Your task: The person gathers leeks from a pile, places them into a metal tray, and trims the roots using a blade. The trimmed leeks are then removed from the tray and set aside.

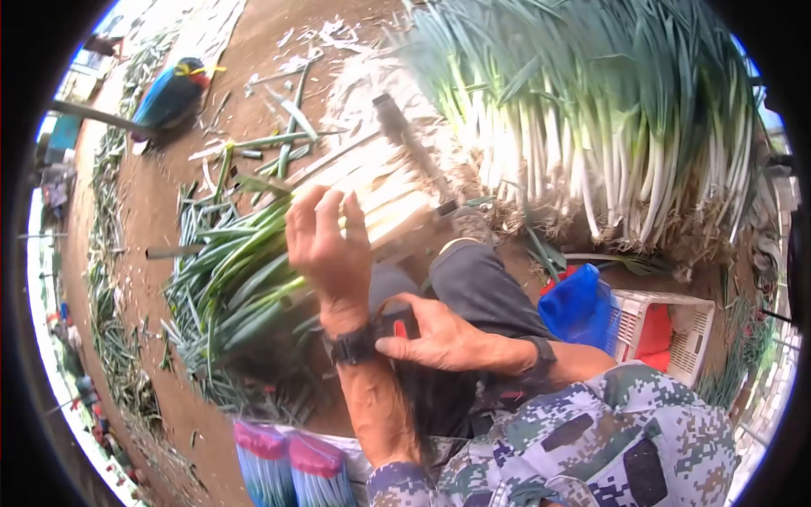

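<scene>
One big heap of green-and-white long-stemmed onions (pixel 591 110) is being seen upper right, one smaller leafy pile (pixel 241 279) beside the loosely curled, empty-looking left hand (pixel 328 232); leftward of the nearer right hand (pixel 435 334), one of two black wristbands (pixel 350 346), running crosswise around the left wrist, is being touched, grip unclear.

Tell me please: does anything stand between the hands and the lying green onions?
For the right hand, the left wrist with its black band lies between, in this view. For the left hand, nothing visible blocks the lying green onions.
</scene>
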`<state>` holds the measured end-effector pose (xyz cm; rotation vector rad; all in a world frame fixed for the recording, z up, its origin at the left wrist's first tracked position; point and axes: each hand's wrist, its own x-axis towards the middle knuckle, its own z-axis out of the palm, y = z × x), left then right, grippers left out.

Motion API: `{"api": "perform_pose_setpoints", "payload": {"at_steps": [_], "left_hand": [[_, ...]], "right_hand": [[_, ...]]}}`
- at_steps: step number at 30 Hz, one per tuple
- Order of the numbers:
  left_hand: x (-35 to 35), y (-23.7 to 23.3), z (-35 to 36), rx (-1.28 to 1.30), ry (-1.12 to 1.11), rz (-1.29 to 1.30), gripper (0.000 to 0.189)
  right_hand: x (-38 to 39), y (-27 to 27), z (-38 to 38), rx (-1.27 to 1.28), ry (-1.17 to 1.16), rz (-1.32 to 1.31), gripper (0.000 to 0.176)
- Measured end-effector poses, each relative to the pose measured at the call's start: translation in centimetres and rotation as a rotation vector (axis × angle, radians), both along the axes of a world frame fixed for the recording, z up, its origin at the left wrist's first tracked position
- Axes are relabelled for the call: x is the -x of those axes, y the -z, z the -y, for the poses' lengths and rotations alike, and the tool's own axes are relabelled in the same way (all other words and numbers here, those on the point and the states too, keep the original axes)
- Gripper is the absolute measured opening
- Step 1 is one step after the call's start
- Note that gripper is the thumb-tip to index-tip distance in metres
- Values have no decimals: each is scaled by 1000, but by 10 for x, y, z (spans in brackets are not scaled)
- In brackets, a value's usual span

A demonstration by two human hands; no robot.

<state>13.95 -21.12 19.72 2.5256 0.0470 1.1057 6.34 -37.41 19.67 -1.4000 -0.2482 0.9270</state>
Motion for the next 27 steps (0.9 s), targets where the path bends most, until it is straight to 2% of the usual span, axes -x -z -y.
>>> {"api": "perform_pose_setpoints", "payload": {"at_steps": [2, 3, 4, 6, 9, 10, 11, 14, 18, 19, 22, 23, 27], "left_hand": [[-7, 9, 9, -63, -17, -22, 10], [-5, 7, 14, -69, 21, -47, 10], [-9, 6, 19, -68, 55, -53, 11], [-12, 3, 26, -72, 99, -92, 11], [-17, 8, 30, -108, 131, -167, 14], [-18, 10, 31, -124, 138, -209, 15], [-18, 16, 32, -141, 126, -256, 19], [-19, 28, 45, -196, 161, -286, 17], [-16, 41, 59, -210, 265, -335, 17], [-14, 44, 63, -242, 255, -358, 16], [-7, 57, 74, -204, 274, -387, 19], [-3, 55, 78, -184, 286, -489, 20], [6, 75, 85, -67, 311, -385, 16]], "right_hand": [[-15, 11, 12, 76, -39, 113, 67], [-12, 24, 15, 42, -60, 82, 66], [-20, 6, 22, -19, -96, -71, 69], [-13, 18, 29, -100, 36, -82, 72], [-29, 3, 42, 260, 226, 728, 72], [-36, -1, 44, 188, 325, 811, 62], [-41, -5, 46, 116, 265, 892, 58], [-48, -27, 39, -14, 15, 1084, 50], [-51, -36, 26, 2, -118, 1209, 40], [-50, -39, 27, 54, -138, 1208, 31], [-49, -42, 30, 145, -311, 1236, 32], [-47, -40, 29, 116, -320, 1224, 26], [-33, -21, 25, -34, -282, 1261, 22]]}}
